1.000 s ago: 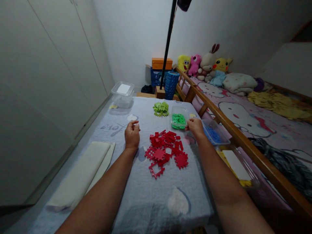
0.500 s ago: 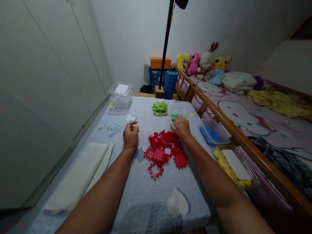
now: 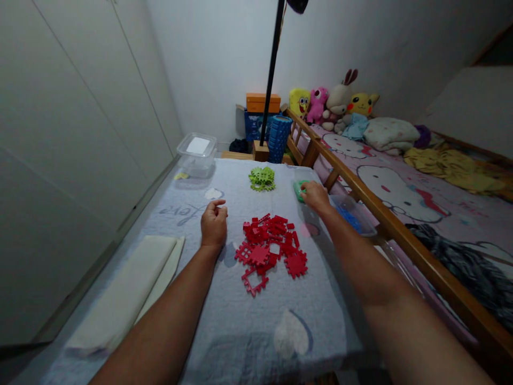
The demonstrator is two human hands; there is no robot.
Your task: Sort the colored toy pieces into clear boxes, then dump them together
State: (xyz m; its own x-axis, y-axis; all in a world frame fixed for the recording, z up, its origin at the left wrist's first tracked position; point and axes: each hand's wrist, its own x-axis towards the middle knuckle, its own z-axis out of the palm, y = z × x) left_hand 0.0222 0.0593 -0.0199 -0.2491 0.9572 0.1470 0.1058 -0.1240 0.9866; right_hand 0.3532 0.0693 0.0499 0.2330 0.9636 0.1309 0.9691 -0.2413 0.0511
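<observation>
My right hand (image 3: 315, 195) is at the far right part of the table, its fingers closed on the near side of a clear plastic box (image 3: 308, 175). Green pieces (image 3: 298, 191) lie in that box, partly behind the fingers. My left hand (image 3: 214, 224) rests on the cloth in a loose fist, with nothing visible in it. Just right of it spreads a pile of red plastic building pieces (image 3: 259, 254), some square with toothed edges. Beyond them sits a small heap of lime-green building pieces (image 3: 262, 178).
A lidded clear box (image 3: 197, 155) stands at the back left. Folded cream cloth (image 3: 124, 291) lies at the left. A box of blue pieces (image 3: 350, 218) sits by the bed's wooden rail (image 3: 360, 190), partly behind my right arm. A black pole (image 3: 271, 75) rises at the back.
My right hand has moved to the right, and the clear box of green pieces has shifted right with it. My left hand and the red pile have stayed in place.
</observation>
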